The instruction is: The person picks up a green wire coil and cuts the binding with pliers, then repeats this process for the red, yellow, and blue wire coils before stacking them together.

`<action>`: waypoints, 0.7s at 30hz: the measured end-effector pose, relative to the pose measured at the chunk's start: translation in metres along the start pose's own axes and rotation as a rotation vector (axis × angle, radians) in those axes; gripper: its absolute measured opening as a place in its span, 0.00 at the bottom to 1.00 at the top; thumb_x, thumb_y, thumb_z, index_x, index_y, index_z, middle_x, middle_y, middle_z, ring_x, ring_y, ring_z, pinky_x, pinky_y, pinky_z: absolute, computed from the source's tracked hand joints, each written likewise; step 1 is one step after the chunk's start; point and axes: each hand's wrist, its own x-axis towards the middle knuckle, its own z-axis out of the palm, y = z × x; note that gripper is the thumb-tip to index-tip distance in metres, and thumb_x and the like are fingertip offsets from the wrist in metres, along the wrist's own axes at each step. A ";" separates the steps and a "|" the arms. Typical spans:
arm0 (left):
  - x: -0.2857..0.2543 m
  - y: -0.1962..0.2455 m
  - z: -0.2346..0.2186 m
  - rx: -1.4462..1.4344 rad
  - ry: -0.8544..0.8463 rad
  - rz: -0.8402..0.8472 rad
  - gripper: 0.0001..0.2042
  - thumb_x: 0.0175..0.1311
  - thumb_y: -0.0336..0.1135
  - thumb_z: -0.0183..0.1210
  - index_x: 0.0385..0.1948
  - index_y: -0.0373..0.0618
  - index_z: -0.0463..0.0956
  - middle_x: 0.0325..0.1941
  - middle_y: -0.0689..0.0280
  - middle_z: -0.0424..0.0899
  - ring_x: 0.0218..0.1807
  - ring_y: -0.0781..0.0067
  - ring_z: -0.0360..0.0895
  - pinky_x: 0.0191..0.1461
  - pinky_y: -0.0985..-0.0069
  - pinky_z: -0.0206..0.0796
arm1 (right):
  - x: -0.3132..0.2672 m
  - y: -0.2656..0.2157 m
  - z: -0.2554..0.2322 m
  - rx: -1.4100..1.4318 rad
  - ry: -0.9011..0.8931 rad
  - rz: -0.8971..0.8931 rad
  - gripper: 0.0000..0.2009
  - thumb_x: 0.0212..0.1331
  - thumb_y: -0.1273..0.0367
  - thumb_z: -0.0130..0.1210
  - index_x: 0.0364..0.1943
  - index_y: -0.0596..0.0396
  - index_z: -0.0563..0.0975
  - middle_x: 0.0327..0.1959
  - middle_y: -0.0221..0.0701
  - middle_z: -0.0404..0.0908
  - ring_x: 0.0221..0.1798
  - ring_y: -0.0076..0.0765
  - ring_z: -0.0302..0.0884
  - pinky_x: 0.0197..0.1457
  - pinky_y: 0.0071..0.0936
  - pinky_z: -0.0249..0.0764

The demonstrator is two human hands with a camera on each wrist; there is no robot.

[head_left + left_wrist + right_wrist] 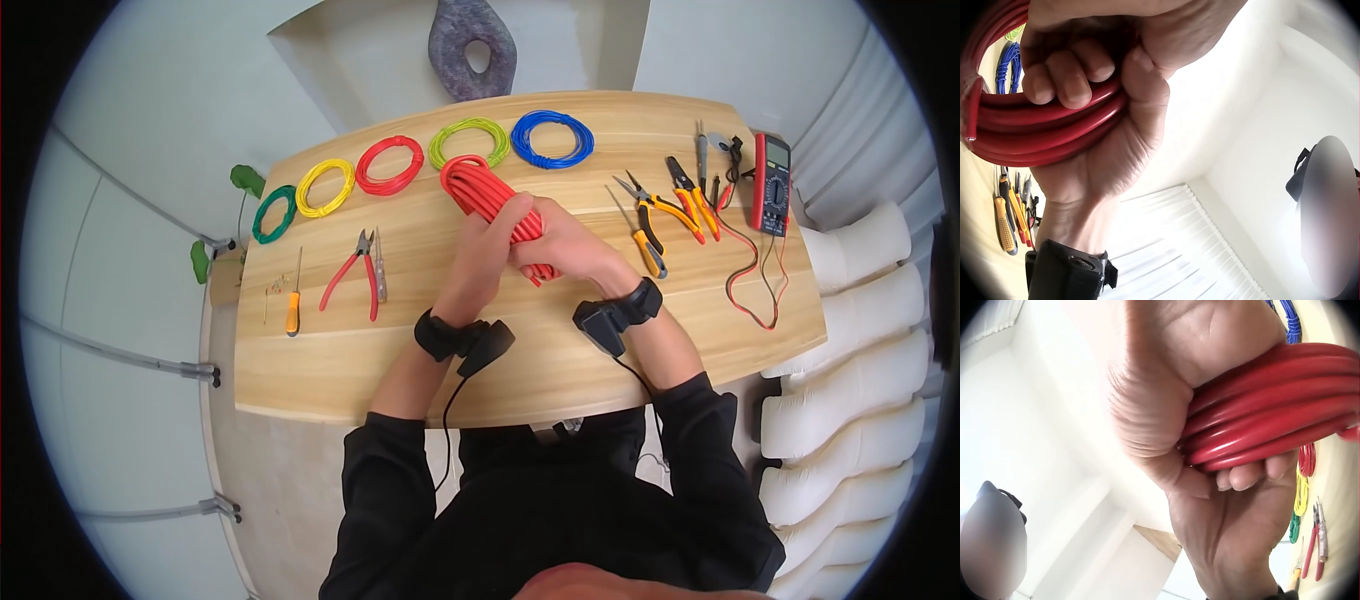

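Observation:
A thick bundle of red cable (490, 195), looped into a long coil, is held in both hands over the middle of the table. My left hand (480, 252) grips it from the left side, its thumb lying along the top. From the right, my right hand (570, 242) wraps the near part, close against the left hand. The coil's far loops stick out beyond the hands toward the light green wire coil (468, 124). In the right wrist view, curled fingertips (1244, 477) show under the red strands. A cut cable end (971, 128) shows in the left wrist view.
Along the table's (400, 385) far edge lie green (262, 231), yellow (325, 212), red (362, 182) and blue (520, 155) wire coils. Left are a screwdriver (293, 315) and red-handled cutters (343, 285); right, pliers (648, 235), wire strippers (684, 178) and a multimeter (775, 190) with leads.

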 end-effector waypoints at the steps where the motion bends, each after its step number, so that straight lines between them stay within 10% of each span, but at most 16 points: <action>1: -0.001 0.001 0.001 -0.003 -0.001 0.000 0.13 0.58 0.40 0.53 0.24 0.37 0.72 0.17 0.63 0.75 0.13 0.75 0.71 0.14 0.80 0.62 | 0.000 0.001 -0.001 0.014 -0.033 0.012 0.14 0.39 0.78 0.49 0.35 0.62 0.69 0.19 0.31 0.71 0.18 0.25 0.70 0.18 0.21 0.65; 21: -0.005 0.005 0.005 0.114 -0.043 0.068 0.16 0.59 0.40 0.52 0.21 0.33 0.72 0.13 0.60 0.74 0.09 0.75 0.70 0.11 0.82 0.62 | 0.000 0.014 -0.008 0.233 -0.113 0.001 0.14 0.41 0.77 0.51 0.36 0.62 0.66 0.17 0.33 0.70 0.15 0.27 0.68 0.17 0.22 0.64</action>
